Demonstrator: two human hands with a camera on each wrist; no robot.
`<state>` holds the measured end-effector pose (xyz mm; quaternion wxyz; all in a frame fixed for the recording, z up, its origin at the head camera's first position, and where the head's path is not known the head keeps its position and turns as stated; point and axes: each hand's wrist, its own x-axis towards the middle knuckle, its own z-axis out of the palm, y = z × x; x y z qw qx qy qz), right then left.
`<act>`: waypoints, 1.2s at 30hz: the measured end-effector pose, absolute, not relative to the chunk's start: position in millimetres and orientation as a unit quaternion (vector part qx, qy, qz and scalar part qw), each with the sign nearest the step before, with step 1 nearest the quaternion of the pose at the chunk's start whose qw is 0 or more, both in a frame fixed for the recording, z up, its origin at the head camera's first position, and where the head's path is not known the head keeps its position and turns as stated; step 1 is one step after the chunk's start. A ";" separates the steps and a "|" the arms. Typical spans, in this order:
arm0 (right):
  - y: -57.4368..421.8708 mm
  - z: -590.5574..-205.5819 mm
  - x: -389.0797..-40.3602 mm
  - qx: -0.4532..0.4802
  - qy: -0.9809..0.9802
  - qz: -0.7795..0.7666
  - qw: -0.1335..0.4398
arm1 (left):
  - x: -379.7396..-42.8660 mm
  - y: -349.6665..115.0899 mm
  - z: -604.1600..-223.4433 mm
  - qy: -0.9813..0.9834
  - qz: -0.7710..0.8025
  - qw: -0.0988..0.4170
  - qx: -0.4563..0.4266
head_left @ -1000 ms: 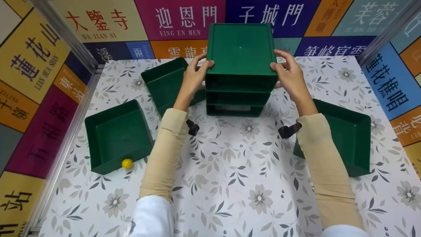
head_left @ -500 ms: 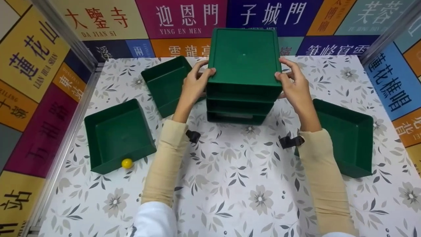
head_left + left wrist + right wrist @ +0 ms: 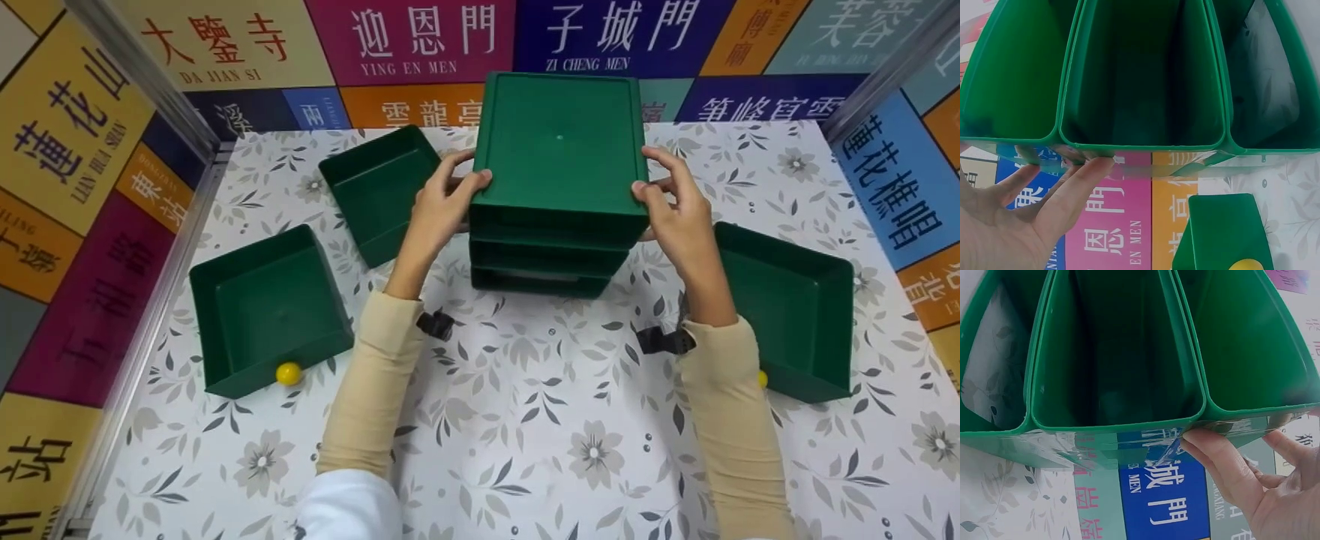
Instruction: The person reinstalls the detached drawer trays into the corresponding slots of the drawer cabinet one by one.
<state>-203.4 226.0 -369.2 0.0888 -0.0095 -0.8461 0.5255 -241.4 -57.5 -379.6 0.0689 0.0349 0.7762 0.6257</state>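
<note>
A green three-tier drawer cabinet (image 3: 559, 142) stands at the back middle of the table, its open slots facing me. My left hand (image 3: 442, 201) grips its left side, thumb near the top front edge. On the other side my right hand (image 3: 681, 217) holds it the same way. The wrist views show the hollow cabinet slots (image 3: 1145, 73) and clear tape on the sides; part of each hand's fingers is hidden. Loose green drawers lie around it: a left drawer (image 3: 274, 300), a rear drawer (image 3: 386, 184) and a right drawer (image 3: 802, 300), partly behind my right forearm.
A yellow ball (image 3: 289, 373) lies against the left drawer's front. Another yellow ball (image 3: 763, 379) peeks out between my right sleeve and the right drawer. The table (image 3: 525, 450) has a floral cover, and printed panels (image 3: 427, 45) wall in its back and sides.
Both hands have drawn the cabinet toward me and slightly right. My forearms have come back with it, and the yellow ball by the right drawer now shows.
</note>
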 end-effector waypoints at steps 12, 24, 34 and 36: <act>230.3 -370.8 -201.0 -0.003 -0.839 0.541 0.067 | -233.9 -57.4 -376.9 0.754 0.646 0.109 0.034; 230.2 -371.7 -202.3 -0.016 -0.837 0.543 0.072 | -207.9 -79.0 -381.1 0.795 0.602 -0.019 0.078; 227.5 -372.5 -202.3 -0.013 -0.836 0.543 0.075 | -168.1 -146.0 -393.2 0.817 0.556 -0.147 0.048; 226.1 -372.9 -202.9 -0.010 -0.836 0.543 0.075 | -159.7 -161.7 -394.9 0.831 0.529 -0.168 0.022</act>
